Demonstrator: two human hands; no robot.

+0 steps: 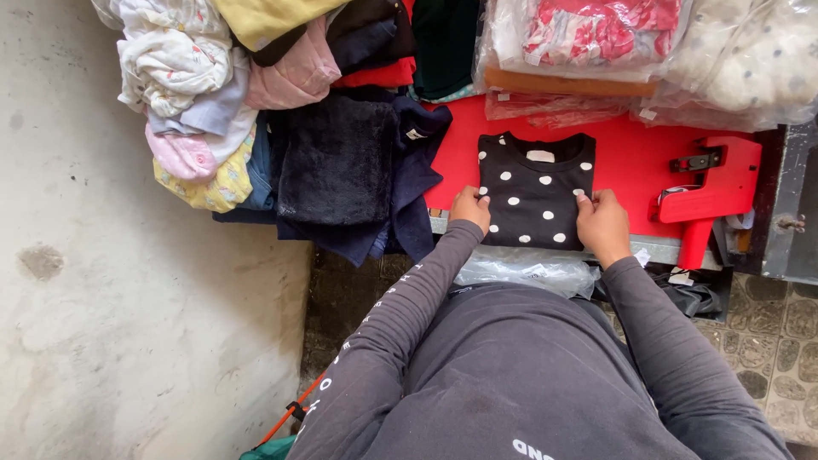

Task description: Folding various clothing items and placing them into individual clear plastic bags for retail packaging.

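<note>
Two hands rest on one garment just above the centre of the frame: the left hand presses down on the lower left corner of a black polka-dot sweater, fingers curled together on the cloth, and the right hand pinches the lower right corner, thumb and fingers closed on the edge. The sweater lies flat on the red worktop, already squared into a neat rectangle with the neckline at the top and a small pale label showing inside the collar, so the folding looks all but done. It is not yet bagged, to judge by the crumpled clear plastic bag lying below it at the worktop's near edge, against the person's body.

Right of the right hand stands a red pistol-shaped tagging tool, with a small white tag by its foot. Along the top of the frame, centre to right, lie bagged garments in clear plastic: a red and pink patterned one and a cream dotted one. To the left a dark navy fleece pile overhangs the worktop, and at the upper left a heap of loose pastel clothes is piled up.
</note>
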